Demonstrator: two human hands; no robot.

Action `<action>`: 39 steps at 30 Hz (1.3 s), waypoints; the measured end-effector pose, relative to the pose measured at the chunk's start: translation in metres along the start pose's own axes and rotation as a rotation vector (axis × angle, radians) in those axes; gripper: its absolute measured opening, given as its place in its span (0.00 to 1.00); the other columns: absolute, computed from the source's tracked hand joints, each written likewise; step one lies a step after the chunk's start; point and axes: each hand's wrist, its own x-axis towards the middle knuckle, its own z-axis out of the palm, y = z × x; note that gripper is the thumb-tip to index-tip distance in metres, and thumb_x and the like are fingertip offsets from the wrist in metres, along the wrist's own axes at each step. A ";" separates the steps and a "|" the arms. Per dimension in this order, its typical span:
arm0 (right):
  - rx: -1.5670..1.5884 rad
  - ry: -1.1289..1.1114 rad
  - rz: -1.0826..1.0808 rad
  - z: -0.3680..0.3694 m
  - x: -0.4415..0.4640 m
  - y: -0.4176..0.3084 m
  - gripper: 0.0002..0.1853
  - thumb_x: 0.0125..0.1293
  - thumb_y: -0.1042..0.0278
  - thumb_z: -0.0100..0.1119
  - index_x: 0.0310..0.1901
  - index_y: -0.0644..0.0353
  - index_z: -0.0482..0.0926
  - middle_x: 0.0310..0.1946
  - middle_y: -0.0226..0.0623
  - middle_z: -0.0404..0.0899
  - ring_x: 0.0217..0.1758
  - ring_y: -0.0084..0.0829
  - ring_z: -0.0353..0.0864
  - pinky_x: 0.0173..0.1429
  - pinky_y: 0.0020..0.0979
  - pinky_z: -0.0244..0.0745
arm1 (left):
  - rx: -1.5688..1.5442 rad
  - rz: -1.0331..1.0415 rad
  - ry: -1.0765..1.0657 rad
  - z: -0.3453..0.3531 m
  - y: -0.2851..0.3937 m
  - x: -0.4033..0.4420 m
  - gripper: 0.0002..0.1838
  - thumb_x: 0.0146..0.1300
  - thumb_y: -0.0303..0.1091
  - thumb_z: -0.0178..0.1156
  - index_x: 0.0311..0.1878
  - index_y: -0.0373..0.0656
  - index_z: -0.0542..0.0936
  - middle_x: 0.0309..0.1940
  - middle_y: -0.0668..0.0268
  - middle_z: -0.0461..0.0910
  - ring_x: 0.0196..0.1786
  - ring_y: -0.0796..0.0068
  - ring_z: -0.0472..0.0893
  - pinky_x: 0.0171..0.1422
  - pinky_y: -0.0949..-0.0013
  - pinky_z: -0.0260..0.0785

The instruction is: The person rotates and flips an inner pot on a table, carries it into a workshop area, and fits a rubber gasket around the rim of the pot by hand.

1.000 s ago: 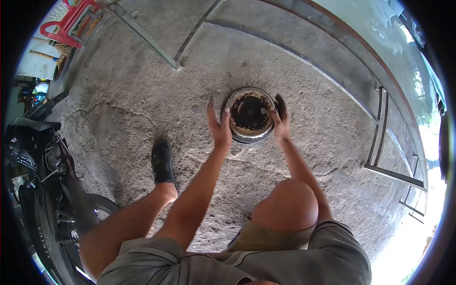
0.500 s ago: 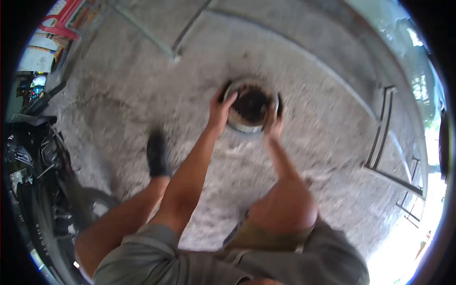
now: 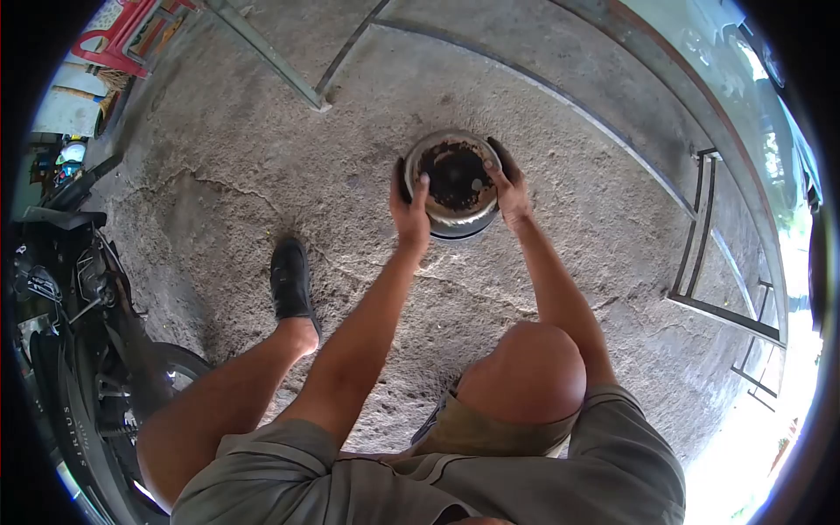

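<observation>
A round metal pot (image 3: pixel 452 210) is in the middle of the view, its circular top-facing side stained black and brown. It looks like a scorched pot base, though I cannot be sure which side this is. My left hand (image 3: pixel 411 212) grips the pot's left side, thumb on the rim of the dark face. On the opposite side my right hand (image 3: pixel 513 191) holds it likewise, thumb over the edge and fingers wrapped round, partly hidden. Both hands' fingers look blackened. A darker rim shows beneath the pot's near edge.
Rough concrete floor (image 3: pixel 367 166) surrounds the pot. My black shoe (image 3: pixel 291 278) is at the left, and a motorbike (image 3: pixel 96 350) stands at the left edge. A metal frame (image 3: pixel 731 319) and a glass-topped table (image 3: pixel 700 61) are on the right; a red plastic chair (image 3: pixel 114 44) is at top left.
The pot, blurred before, has risen slightly in view and turned so its stained face shows more fully. My right hand has shifted slightly up and right with it; both hands keep hold.
</observation>
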 end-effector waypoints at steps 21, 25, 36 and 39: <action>-0.055 -0.107 0.054 -0.011 0.000 0.012 0.43 0.74 0.39 0.64 0.80 0.59 0.67 0.76 0.50 0.72 0.79 0.45 0.70 0.80 0.42 0.66 | 0.270 0.058 -0.040 -0.011 -0.016 -0.014 0.46 0.72 0.45 0.70 0.83 0.34 0.59 0.80 0.51 0.65 0.78 0.58 0.70 0.80 0.62 0.64; -0.086 0.133 0.063 0.003 -0.031 -0.036 0.42 0.75 0.37 0.62 0.80 0.57 0.67 0.75 0.51 0.73 0.78 0.46 0.72 0.81 0.41 0.64 | 0.027 -0.148 -0.171 0.000 0.060 0.013 0.40 0.71 0.42 0.71 0.79 0.33 0.68 0.73 0.54 0.75 0.73 0.63 0.75 0.77 0.63 0.67; -0.104 0.249 0.088 0.013 -0.050 0.042 0.37 0.80 0.45 0.58 0.81 0.55 0.64 0.76 0.46 0.72 0.77 0.38 0.71 0.78 0.42 0.67 | 0.053 -0.217 -0.290 -0.026 0.011 0.027 0.39 0.75 0.46 0.66 0.80 0.33 0.67 0.75 0.51 0.73 0.75 0.61 0.73 0.79 0.61 0.65; -0.162 0.093 -0.065 -0.011 -0.024 0.031 0.40 0.77 0.44 0.62 0.82 0.57 0.63 0.76 0.47 0.71 0.78 0.38 0.70 0.78 0.41 0.67 | 0.162 -0.104 -0.195 -0.024 0.007 -0.003 0.39 0.75 0.48 0.66 0.79 0.33 0.68 0.76 0.50 0.72 0.76 0.58 0.73 0.81 0.61 0.62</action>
